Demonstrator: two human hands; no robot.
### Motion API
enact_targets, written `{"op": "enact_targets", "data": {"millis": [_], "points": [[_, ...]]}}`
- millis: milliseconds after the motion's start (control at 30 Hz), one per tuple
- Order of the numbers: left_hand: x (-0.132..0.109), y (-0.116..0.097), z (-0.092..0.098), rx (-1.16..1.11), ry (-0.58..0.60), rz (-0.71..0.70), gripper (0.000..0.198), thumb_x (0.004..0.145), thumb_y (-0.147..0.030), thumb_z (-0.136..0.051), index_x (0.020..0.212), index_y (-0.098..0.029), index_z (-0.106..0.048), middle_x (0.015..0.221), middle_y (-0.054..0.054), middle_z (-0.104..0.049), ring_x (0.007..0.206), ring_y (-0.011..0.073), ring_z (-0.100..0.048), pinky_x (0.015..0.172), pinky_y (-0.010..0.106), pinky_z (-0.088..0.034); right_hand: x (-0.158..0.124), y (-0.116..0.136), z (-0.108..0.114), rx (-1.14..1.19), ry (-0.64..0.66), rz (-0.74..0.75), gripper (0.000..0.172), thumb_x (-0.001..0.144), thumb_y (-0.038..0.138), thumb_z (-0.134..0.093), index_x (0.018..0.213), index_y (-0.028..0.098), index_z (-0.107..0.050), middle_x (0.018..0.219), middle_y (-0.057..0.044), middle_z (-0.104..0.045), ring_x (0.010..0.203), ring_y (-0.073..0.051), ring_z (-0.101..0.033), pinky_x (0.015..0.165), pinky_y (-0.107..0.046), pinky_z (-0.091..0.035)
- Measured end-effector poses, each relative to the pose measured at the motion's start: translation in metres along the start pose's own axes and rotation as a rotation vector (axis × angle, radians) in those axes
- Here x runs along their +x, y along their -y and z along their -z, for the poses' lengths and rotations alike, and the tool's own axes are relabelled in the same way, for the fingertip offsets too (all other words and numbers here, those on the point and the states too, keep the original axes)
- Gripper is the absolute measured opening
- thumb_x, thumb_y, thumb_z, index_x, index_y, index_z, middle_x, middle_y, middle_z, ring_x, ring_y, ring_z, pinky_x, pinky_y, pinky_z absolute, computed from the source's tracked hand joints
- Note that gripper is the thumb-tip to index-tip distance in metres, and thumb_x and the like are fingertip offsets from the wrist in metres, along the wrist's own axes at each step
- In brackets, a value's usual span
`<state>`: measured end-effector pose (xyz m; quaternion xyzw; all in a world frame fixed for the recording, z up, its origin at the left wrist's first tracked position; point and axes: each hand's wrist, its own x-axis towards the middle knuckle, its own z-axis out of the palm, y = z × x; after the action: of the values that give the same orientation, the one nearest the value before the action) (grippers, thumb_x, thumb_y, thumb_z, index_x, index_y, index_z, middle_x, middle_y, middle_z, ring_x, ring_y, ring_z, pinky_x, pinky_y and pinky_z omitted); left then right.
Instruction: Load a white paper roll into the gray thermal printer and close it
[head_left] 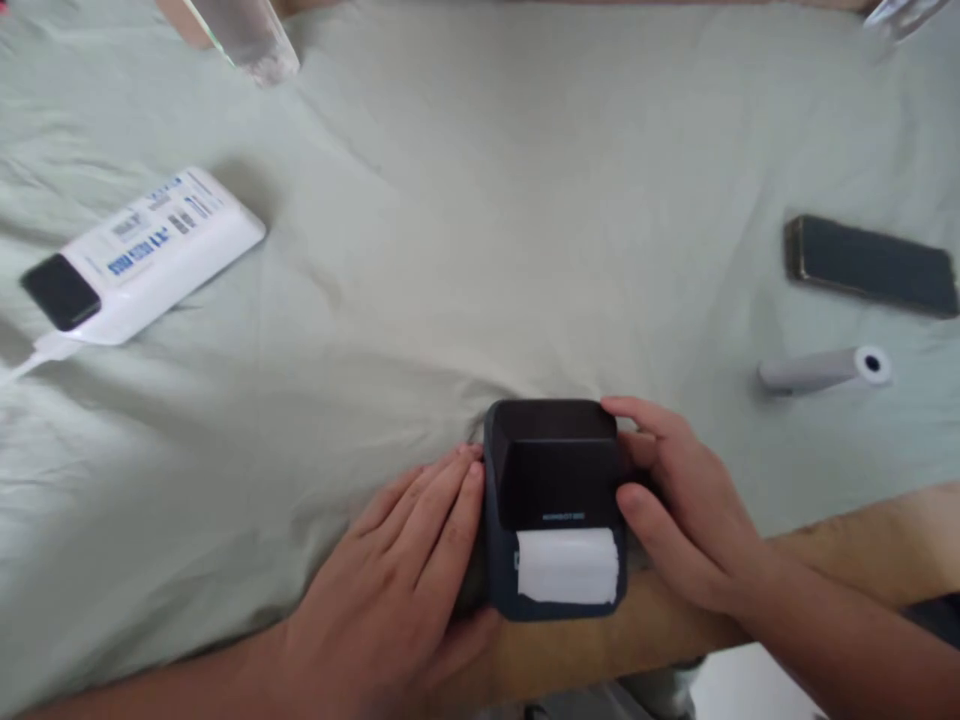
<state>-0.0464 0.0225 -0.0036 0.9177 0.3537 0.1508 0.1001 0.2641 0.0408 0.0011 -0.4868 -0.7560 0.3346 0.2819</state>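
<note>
A small dark printer (553, 470) stands near the table's front edge with its lid up and a white paper roll (568, 565) showing in its tray. My left hand (390, 590) lies against the printer's left side, fingers stretched and pressed together, thumb under the front corner. My right hand (679, 500) cups the printer's right side, fingers curled over its top corner.
A white power bank (150, 255) with a cable lies at the left. A dark phone (870, 265) and a spare paper roll (825, 370) lie at the right. A pale green cloth (450, 250) covers the wooden table (862, 540). Clear objects stand at the far edge.
</note>
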Motion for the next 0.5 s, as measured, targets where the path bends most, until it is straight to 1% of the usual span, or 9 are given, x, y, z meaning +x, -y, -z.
{"op": "enact_targets", "data": {"millis": [100, 167, 233, 267, 333, 367, 400, 433, 500], "points": [[0.000, 0.003, 0.002, -0.003, -0.030, -0.004, 0.080, 0.119, -0.034, -0.049, 0.187, 0.006, -0.033, 0.162, 0.032, -0.077, 0.154, 0.0403, -0.076, 0.129, 0.052, -0.065, 0.002, 0.000, 0.000, -0.024, -0.032, 0.031, 0.048, 0.118, 0.026, -0.051, 0.164, 0.027, -0.041, 0.085, 0.006, -0.073, 0.066, -0.014, -0.066, 0.066, -0.030, -0.050], [0.002, 0.006, 0.002, 0.024, -0.007, -0.009, 0.090, 0.119, -0.041, -0.053, 0.190, 0.005, -0.023, 0.157, 0.031, -0.080, 0.144, 0.0404, -0.082, 0.120, 0.051, -0.070, 0.003, -0.001, -0.002, -0.050, -0.031, 0.030, 0.044, 0.117, 0.025, -0.048, 0.161, 0.024, -0.043, 0.082, 0.006, -0.071, 0.062, -0.014, -0.062, 0.063, -0.030, -0.047], [0.002, 0.010, -0.002, 0.046, 0.021, -0.007, 0.103, 0.118, -0.051, -0.059, 0.193, 0.003, -0.012, 0.157, 0.031, -0.081, 0.138, 0.0415, -0.086, 0.112, 0.052, -0.074, 0.004, -0.003, -0.003, -0.074, -0.015, 0.012, 0.043, 0.117, 0.026, -0.043, 0.159, 0.022, -0.046, 0.078, 0.006, -0.068, 0.060, -0.015, -0.060, 0.062, -0.031, -0.046], [0.001, 0.012, -0.006, 0.043, 0.017, 0.010, 0.111, 0.116, -0.055, -0.063, 0.194, 0.001, -0.007, 0.160, 0.032, -0.079, 0.139, 0.0431, -0.085, 0.110, 0.054, -0.075, 0.004, -0.004, -0.003, -0.087, -0.001, -0.001, 0.044, 0.116, 0.026, -0.041, 0.159, 0.021, -0.048, 0.076, 0.005, -0.067, 0.061, -0.016, -0.061, 0.062, -0.032, -0.047], [-0.003, 0.016, -0.014, 0.003, -0.036, 0.079, 0.127, 0.108, -0.061, -0.077, 0.196, -0.007, -0.003, 0.172, 0.033, -0.071, 0.148, 0.0472, -0.081, 0.115, 0.060, -0.074, 0.005, -0.006, -0.002, -0.115, 0.033, -0.041, 0.051, 0.112, 0.025, -0.041, 0.162, 0.020, -0.050, 0.076, 0.004, -0.067, 0.063, -0.018, -0.062, 0.065, -0.033, -0.048], [-0.005, 0.019, -0.018, -0.021, -0.005, 0.112, 0.135, 0.104, -0.060, -0.084, 0.197, -0.013, 0.002, 0.181, 0.032, -0.063, 0.156, 0.0479, -0.076, 0.121, 0.061, -0.072, 0.005, -0.007, -0.001, -0.129, 0.050, -0.064, 0.057, 0.109, 0.023, -0.041, 0.165, 0.019, -0.049, 0.077, 0.004, -0.068, 0.065, -0.019, -0.064, 0.067, -0.033, -0.050], [-0.006, 0.022, -0.020, -0.052, -0.033, 0.097, 0.144, 0.098, -0.063, -0.090, 0.198, -0.015, 0.002, 0.182, 0.032, -0.061, 0.157, 0.0494, -0.075, 0.120, 0.062, -0.072, 0.005, -0.008, 0.000, -0.144, 0.063, -0.089, 0.062, 0.106, 0.022, -0.041, 0.167, 0.018, -0.049, 0.079, 0.002, -0.070, 0.068, -0.019, -0.065, 0.069, -0.034, -0.052], [-0.007, 0.026, -0.020, -0.083, -0.009, 0.110, 0.152, 0.094, -0.065, -0.095, 0.198, -0.018, 0.006, 0.186, 0.031, -0.057, 0.161, 0.0494, -0.072, 0.123, 0.061, -0.071, 0.006, -0.009, 0.001, -0.160, 0.072, -0.114, 0.066, 0.104, 0.021, -0.040, 0.169, 0.016, -0.048, 0.083, 0.000, -0.073, 0.071, -0.020, -0.067, 0.072, -0.034, -0.053], [-0.003, 0.034, -0.015, -0.083, 0.019, 0.135, 0.158, 0.089, -0.071, -0.098, 0.198, -0.020, 0.005, 0.191, 0.031, -0.050, 0.166, 0.0509, -0.068, 0.124, 0.061, -0.071, 0.007, -0.013, 0.003, -0.192, 0.082, -0.161, 0.070, 0.104, 0.023, -0.040, 0.173, 0.013, -0.049, 0.095, -0.006, -0.080, 0.079, -0.023, -0.071, 0.077, -0.036, -0.055]]}}
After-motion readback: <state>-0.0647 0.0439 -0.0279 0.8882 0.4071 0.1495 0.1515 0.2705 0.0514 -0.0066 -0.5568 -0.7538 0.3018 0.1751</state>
